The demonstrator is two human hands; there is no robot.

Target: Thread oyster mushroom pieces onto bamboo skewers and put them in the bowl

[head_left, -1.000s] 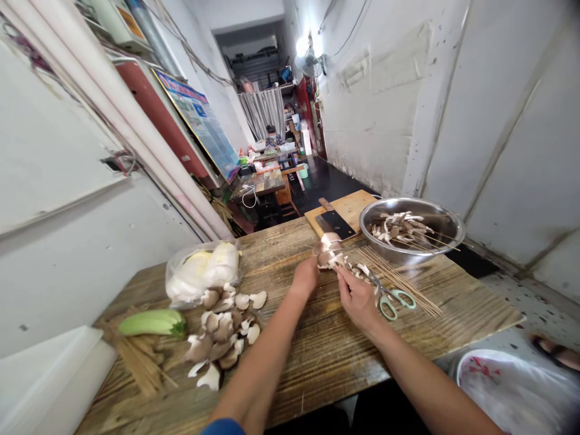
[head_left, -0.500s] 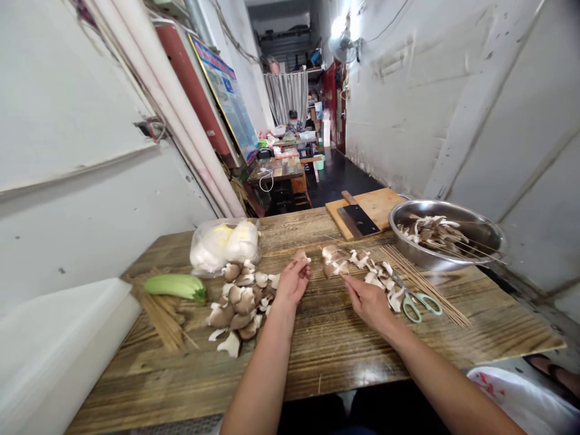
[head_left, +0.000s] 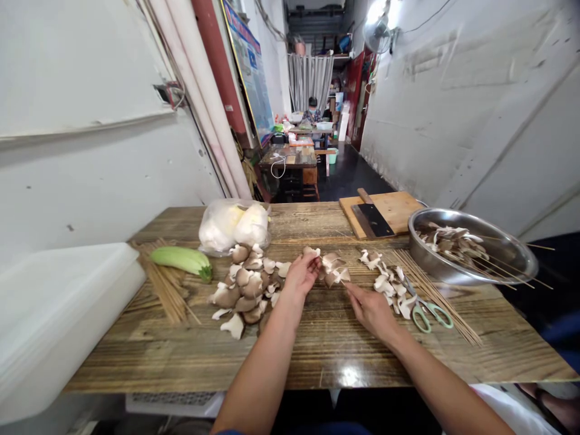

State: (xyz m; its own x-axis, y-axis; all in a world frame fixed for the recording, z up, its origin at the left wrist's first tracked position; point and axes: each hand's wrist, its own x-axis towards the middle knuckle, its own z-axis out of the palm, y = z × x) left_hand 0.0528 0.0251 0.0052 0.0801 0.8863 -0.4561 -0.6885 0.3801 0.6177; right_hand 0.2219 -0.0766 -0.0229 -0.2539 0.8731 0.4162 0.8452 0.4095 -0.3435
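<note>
My left hand point(head_left: 301, 273) pinches a piece of mushroom point(head_left: 312, 251) at the middle of the wooden table point(head_left: 317, 344). My right hand point(head_left: 369, 307) is closed on a thin bamboo skewer whose far end carries a few mushroom pieces point(head_left: 334, 269) just right of the left hand. A heap of whole oyster mushrooms point(head_left: 244, 287) lies to the left of my left hand. Cut mushroom pieces point(head_left: 385, 281) lie to the right of my right hand.
Green-handled scissors point(head_left: 426, 311) lie on a bundle of bamboo skewers point(head_left: 435, 293). A steel bowl point(head_left: 471, 269) with skewered mushrooms stands at right, behind it a cutting board point(head_left: 394, 208) with a cleaver point(head_left: 374, 217). A bagged cabbage point(head_left: 233, 225), a green squash point(head_left: 181, 260) and a white box point(head_left: 58, 314) are at left.
My left hand has let go of the skewered mushrooms, reached toward the heap and come back with a mushroom piece. My view has swung to the left.
</note>
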